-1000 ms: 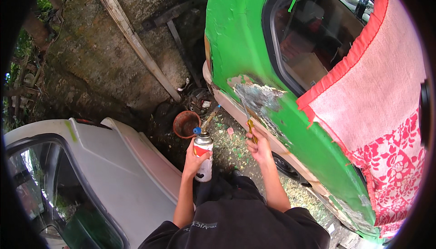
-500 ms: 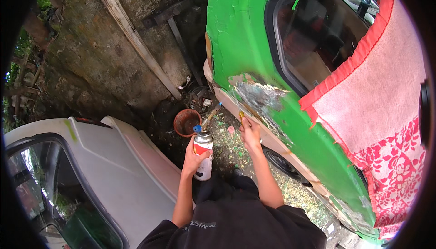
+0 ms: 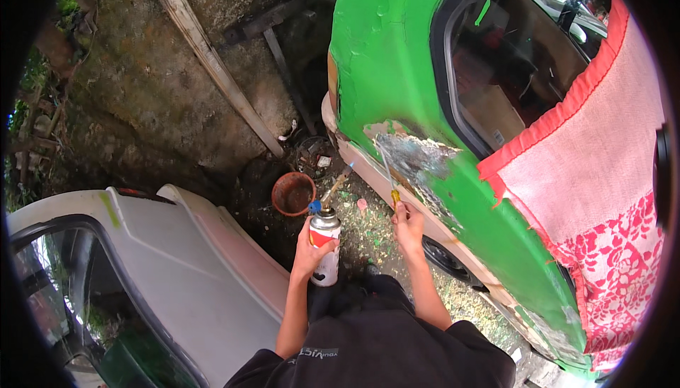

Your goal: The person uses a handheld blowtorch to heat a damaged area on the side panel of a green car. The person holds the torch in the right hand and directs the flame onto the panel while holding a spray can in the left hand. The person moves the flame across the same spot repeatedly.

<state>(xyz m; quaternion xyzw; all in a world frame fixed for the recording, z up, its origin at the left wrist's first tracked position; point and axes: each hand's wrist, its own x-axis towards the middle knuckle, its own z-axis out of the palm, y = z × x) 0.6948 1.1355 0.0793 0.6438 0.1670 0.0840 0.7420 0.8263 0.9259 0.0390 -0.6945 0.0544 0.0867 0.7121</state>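
Observation:
My left hand [image 3: 304, 253] is wrapped round a white and red gas canister, fitted on top with a blow torch [image 3: 333, 193] that has a blue knob. Its brass nozzle points up and to the right, with a small blue glow at the tip. In my right hand [image 3: 409, 229] is a screwdriver [image 3: 396, 195] with a yellow handle. The shaft reaches up to a scraped, scorched patch [image 3: 418, 156] on the green car [image 3: 382, 55]; whether the tip touches it I cannot tell. Around that patch the paint is peeled and grey.
A pink and red patterned cloth [image 3: 567, 168] hangs over the green car at right. To my left stands a grey-white car [image 3: 184, 246]. Ahead, a terracotta pot [image 3: 294, 194] sits near a stained wall [image 3: 156, 90] with a leaning wooden plank [image 3: 212, 62]. Paint flakes litter the ground.
Both hands have shifted slightly right and down in the picture, while the view has moved too. The screwdriver's shaft now shows more clearly against the patch.

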